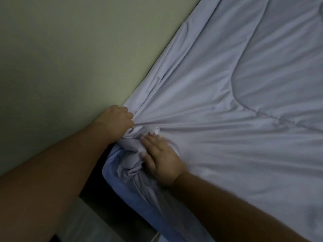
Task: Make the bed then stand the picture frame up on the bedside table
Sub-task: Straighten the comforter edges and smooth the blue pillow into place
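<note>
**A:** ok so closest to the camera it's basically just two bare forearms coming in from the bottom corners, both reaching toward one corner of the bed. Everything's pretty dim and a bit soft.

**B:** yeah, what are the hands doing though?

**A:** left hand [116, 121] is balled into a fist right at the corner, fingers closed tight on a bunch of the pale sheet [218, 110]. You can see folds fanning out from that fist across the bed, so the fabric is pulled taut there. Right hand [161, 158] is different: fingers spread and laid flat, palm down, pressing on the wad of gathered cloth just beside the left fist. Not gripping anything, just resting on top.

**B:** and the bed itself?

**A:** fills the whole right side of the head view. The sheet is wrinkled, with a long curved seam or ridge running through the upper right. At the corner, under the bunched part, a bluer layer, the mattress edge [122, 187], pokes out below the sheet. Can't tell whether that's mattress cover or another sheet tbh.

**B:** anything in the way?

**A:** the greenish wall [70, 58] runs tight along the far side of the bed, touching the sheet edge, and the left hand is squeezed right where wall meets corner. Below the corner there's a dark gap [97, 175], then some light surface [78, 222] at the bottom, too blurry to identify.
</note>
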Available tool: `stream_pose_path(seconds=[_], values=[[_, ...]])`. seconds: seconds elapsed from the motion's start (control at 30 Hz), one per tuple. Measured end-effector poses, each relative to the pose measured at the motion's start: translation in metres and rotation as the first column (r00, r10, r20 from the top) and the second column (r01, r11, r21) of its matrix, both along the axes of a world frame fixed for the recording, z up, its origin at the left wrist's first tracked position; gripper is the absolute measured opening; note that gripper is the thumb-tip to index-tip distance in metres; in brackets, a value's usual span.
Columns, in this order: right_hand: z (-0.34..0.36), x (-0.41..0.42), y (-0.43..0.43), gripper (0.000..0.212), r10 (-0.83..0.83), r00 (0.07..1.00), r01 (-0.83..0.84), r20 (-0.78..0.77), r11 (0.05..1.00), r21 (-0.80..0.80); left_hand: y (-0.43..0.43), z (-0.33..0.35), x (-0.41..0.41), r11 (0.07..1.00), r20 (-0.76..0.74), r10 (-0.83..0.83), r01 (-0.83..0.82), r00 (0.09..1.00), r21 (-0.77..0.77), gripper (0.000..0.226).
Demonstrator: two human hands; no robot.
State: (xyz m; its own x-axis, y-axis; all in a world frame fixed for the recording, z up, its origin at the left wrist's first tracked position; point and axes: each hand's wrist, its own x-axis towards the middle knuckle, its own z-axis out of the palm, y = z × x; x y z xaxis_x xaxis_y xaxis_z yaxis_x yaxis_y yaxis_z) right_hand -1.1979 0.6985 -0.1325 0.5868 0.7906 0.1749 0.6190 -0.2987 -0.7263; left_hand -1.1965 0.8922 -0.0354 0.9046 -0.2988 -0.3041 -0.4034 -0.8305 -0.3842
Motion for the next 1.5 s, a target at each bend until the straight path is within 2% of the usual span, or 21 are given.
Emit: stream_pose_path(seconds=[0.07, 0.13, 0.2, 0.23, 0.3, 0.33, 0.37, 0.4, 0.47, 0.57, 0.63, 0.73, 0.8, 0.9, 0.97, 1.03, 1.13, 1.2, 1.37, 1.43, 1.5], values=[[0.002, 0.003, -0.004, 0.062, -0.186, 0.983, 0.186, 0.000, 0.982, -0.023, 0.012, 0.005, 0.000, 1.000, -0.038, -0.012, 0.013, 0.999, 0.022, 0.009], [0.007, 0.002, -0.001, 0.073, -0.278, 0.960, 0.273, -0.023, 0.952, -0.137, 0.014, 0.010, 0.002, 0.997, -0.131, 0.015, -0.005, 0.991, 0.073, 0.011], [0.012, -0.002, 0.005, 0.071, -0.182, 0.982, 0.187, 0.044, 0.957, -0.220, 0.006, 0.017, 0.011, 0.956, -0.307, 0.223, -0.147, 0.925, 0.253, 0.020], [0.011, -0.007, 0.010, 0.065, -0.099, 0.989, 0.120, 0.107, 0.970, -0.210, 0.005, 0.014, 0.017, 0.919, -0.337, 0.344, -0.242, 0.876, 0.310, 0.028], [0.004, -0.020, 0.021, 0.059, 0.107, 0.981, -0.077, 0.160, 0.980, -0.183, -0.005, 0.015, 0.031, 0.847, -0.394, 0.530, -0.458, 0.751, 0.268, 0.029], [0.000, -0.026, 0.027, 0.057, 0.214, 0.960, -0.177, 0.181, 0.963, -0.201, -0.010, 0.016, 0.035, 0.850, -0.373, 0.526, -0.488, 0.764, 0.199, 0.024], [-0.004, -0.030, 0.032, 0.055, 0.314, 0.925, -0.261, 0.212, 0.934, -0.244, -0.014, 0.017, 0.036, 0.888, -0.306, 0.457, -0.450, 0.835, 0.097, 0.018], [-0.006, -0.034, 0.037, 0.053, 0.409, 0.884, -0.336, 0.225, 0.892, -0.303, -0.017, 0.015, 0.036, 0.944, -0.209, 0.324, -0.329, 0.923, 0.011, 0.016], [-0.009, -0.039, 0.044, 0.052, 0.525, 0.817, -0.417, 0.236, 0.823, -0.385, -0.009, -0.001, 0.024, 0.991, -0.180, 0.130, -0.134, 0.975, -0.009, 0.024], [-0.011, -0.041, 0.050, 0.054, 0.592, 0.774, -0.485, 0.222, 0.782, -0.392, 0.012, -0.028, -0.007, 0.983, -0.182, 0.176, -0.163, 0.968, 0.083, 0.033], [-0.009, -0.035, 0.048, 0.056, 0.546, 0.804, -0.452, 0.236, 0.819, -0.352, 0.016, -0.037, -0.016, 0.970, -0.198, 0.238, -0.224, 0.951, 0.090, 0.031], [0.000, -0.006, 0.040, 0.055, 0.207, 0.950, -0.128, 0.232, 0.941, -0.313, 0.007, -0.043, -0.012, 0.992, -0.114, 0.111, -0.104, 0.987, 0.066, 0.028], [0.005, 0.007, 0.036, 0.060, 0.057, 0.985, 0.005, 0.165, 0.935, -0.353, -0.001, -0.041, -0.004, 0.996, -0.058, 0.092, -0.090, 0.994, 0.029, 0.035], [0.007, 0.009, 0.038, 0.060, 0.011, 0.991, 0.044, 0.135, 0.919, -0.392, 0.006, -0.041, -0.003, 0.994, 0.044, 0.074, -0.078, 0.996, 0.077, 0.048], [0.009, 0.015, 0.036, 0.059, -0.033, 0.993, 0.076, 0.109, 0.903, -0.423, 0.019, -0.048, -0.017, 0.989, 0.041, 0.097, -0.101, 0.994, 0.108, 0.052], [0.008, 0.022, 0.029, 0.061, -0.006, 0.992, 0.065, 0.124, 0.874, -0.481, 0.020, -0.053, -0.024, 0.972, 0.041, 0.206, -0.210, 0.978, 0.111, 0.050], [0.003, 0.016, 0.020, 0.063, 0.162, 0.971, -0.058, 0.175, 0.873, -0.484, -0.011, -0.047, 0.002, 0.907, -0.034, 0.417, -0.418, 0.908, -0.055, 0.044], [-0.001, 0.003, 0.016, 0.063, 0.258, 0.949, -0.149, 0.183, 0.875, -0.461, -0.021, -0.046, 0.016, 0.929, 0.001, 0.364, -0.363, 0.931, -0.068, 0.047], [0.001, -0.020, -0.006, 0.063, 0.400, 0.897, -0.292, 0.188, 0.855, -0.429, 0.006, -0.063, -0.007, 0.963, 0.125, 0.259, -0.267, 0.958, 0.045, 0.051], [0.003, -0.009, -0.018, 0.059, 0.351, 0.903, -0.237, 0.247, 0.887, -0.395, -0.002, -0.065, -0.001, 0.948, 0.117, 0.313, -0.317, 0.942, 0.012, 0.051], [0.001, 0.006, -0.031, 0.059, 0.250, 0.931, -0.137, 0.265, 0.915, -0.380, -0.021, -0.061, 0.012, 0.918, 0.068, 0.391, -0.384, 0.918, -0.100, 0.052]])
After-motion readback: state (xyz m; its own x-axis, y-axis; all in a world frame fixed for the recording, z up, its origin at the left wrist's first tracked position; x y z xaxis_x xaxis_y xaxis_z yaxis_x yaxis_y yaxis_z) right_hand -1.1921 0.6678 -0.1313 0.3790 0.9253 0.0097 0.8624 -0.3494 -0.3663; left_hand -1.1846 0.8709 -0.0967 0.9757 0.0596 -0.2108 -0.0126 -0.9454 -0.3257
